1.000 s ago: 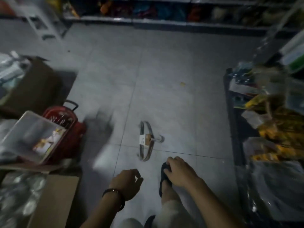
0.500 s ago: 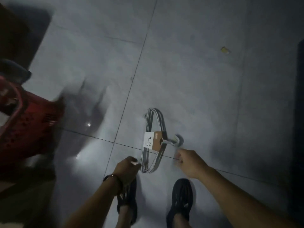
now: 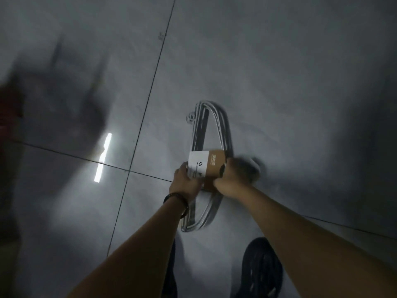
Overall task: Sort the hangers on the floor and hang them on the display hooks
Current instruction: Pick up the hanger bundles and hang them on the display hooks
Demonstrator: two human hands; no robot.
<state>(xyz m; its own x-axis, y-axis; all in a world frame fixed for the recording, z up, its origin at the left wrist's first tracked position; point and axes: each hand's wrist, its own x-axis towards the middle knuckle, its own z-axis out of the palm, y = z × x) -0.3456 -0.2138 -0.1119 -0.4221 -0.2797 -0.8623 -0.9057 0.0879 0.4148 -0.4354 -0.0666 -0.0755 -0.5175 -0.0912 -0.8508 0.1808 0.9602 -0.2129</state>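
A bundle of grey hangers lies on the grey tiled floor, held together by a brown and white cardboard sleeve round its middle. My left hand grips the bundle at the sleeve's left edge. On the sleeve's right side, over the hook end, my right hand has its fingers curled round the bundle; this hand is blurred. The bundle's lower end shows between my forearms. No display hooks are in view.
My two dark shoes stand just below the bundle. A red, blurred object sits at the left edge. A bright strip of reflected light lies on the tiles left of my hands.
The view has dropped closer to the floor. Both hands have moved forward onto the hanger bundle and closed round its sleeve; before, they hung short of it.
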